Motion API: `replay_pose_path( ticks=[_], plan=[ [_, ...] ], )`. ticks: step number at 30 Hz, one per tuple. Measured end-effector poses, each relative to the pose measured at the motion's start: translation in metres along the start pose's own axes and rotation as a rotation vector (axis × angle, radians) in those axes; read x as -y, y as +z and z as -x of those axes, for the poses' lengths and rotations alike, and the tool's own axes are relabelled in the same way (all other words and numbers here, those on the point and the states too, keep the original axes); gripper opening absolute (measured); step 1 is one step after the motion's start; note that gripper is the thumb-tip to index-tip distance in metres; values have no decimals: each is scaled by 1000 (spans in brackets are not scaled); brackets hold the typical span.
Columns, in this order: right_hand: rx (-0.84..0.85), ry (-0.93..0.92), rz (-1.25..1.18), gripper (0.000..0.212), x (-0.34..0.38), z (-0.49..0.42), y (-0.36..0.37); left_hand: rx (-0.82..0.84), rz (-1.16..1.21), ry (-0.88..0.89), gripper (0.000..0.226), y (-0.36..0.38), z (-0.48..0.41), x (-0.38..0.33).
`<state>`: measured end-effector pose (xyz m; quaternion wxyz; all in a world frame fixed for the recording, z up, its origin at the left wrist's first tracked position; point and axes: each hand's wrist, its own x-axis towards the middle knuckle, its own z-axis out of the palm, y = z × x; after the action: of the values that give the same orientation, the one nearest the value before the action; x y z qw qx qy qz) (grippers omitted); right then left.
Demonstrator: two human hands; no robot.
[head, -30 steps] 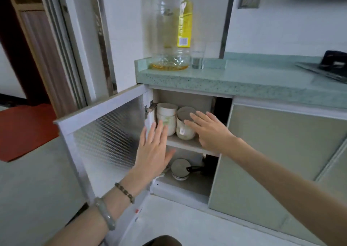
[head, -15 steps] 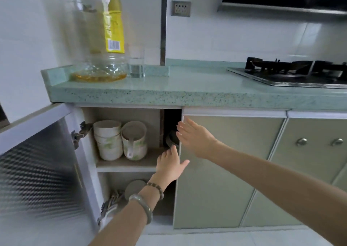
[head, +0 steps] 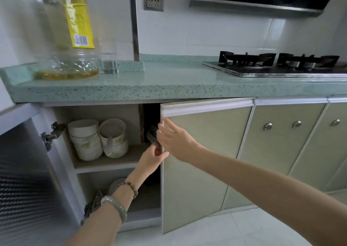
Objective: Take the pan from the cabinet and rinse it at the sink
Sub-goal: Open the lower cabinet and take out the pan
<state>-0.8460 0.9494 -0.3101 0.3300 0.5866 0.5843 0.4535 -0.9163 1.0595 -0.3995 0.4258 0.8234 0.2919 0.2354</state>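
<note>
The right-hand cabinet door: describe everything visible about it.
The right-hand cabinet door is a tall panel with a pale green, matte, slightly reflective face in a light silver-grey frame, with a wider rail along its top. No knob shows on it. It stands slightly ajar, its left edge swung out from under the countertop, with a dark gap behind. The right hand curls its fingers round that left edge near the top. The left hand is just left of the edge; contact is unclear.
</note>
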Motion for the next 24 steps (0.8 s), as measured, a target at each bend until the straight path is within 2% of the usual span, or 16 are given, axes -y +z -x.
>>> replay_pose_path(
  ticks=[7, 12, 18, 20, 24],
  plan=[
    [-123, -44, -30, 47, 0, 75, -21, 228, -63, 140, 21, 4, 64, -16],
    [-179, -62, -4, 54, -4, 145, -23, 378, -206, 244, 11, 19, 106, -50],
    [-124, -115, 13, 57, -16, 218, -28, 466, -192, 384, 11, 51, 137, -88],
    [-99, -94, 18, 59, -20, 247, -26, 503, -185, 408, 4, 69, 143, -98],
    [23, -45, 4, 64, -24, 311, -19, 561, -145, 466, 18, 115, 155, -123]
  ],
)
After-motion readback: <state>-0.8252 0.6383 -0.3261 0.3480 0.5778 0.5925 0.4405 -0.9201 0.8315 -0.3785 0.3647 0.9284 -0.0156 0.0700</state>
